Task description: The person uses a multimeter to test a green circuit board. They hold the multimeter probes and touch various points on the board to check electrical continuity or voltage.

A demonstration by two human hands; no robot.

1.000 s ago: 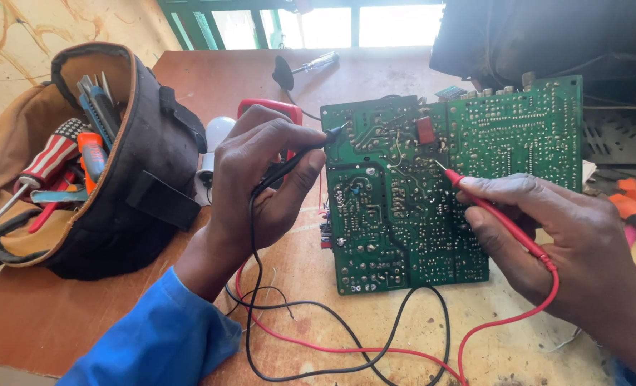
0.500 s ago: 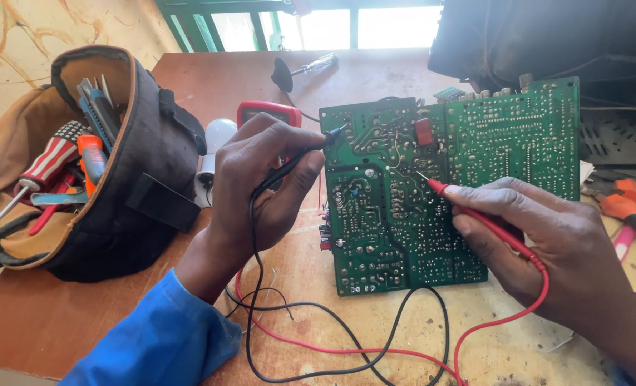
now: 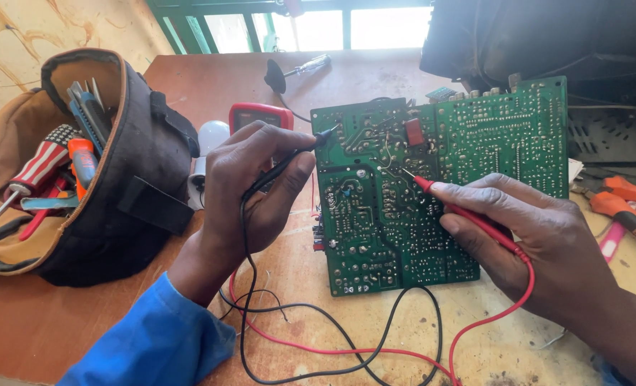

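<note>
A green circuit board (image 3: pixel 468 164) lies solder side up on the wooden table (image 3: pixel 210 86). My left hand (image 3: pixel 253 186) grips a black test probe (image 3: pixel 300 151) whose tip touches the board's upper left corner. My right hand (image 3: pixel 525 243) holds a red test probe (image 3: pixel 461 211), its tip resting on the board near the middle, just below a small red component (image 3: pixel 413 132). Black and red leads (image 3: pixel 332 350) loop over the table in front of me. A red multimeter (image 3: pixel 259 114) sits behind my left hand, partly hidden.
An open dark tool bag (image 3: pixel 96 179) with screwdrivers and pliers stands at the left. A white bulb (image 3: pixel 210 139) lies beside it. A screwdriver (image 3: pixel 307 68) lies at the back. Orange-handled pliers (image 3: pixel 625 204) lie at the right. A dark appliance casing (image 3: pixel 546 43) looms behind the board.
My right hand has slid the red probe leftward and up across the board toward its middle. The left hand and black probe have stayed put.
</note>
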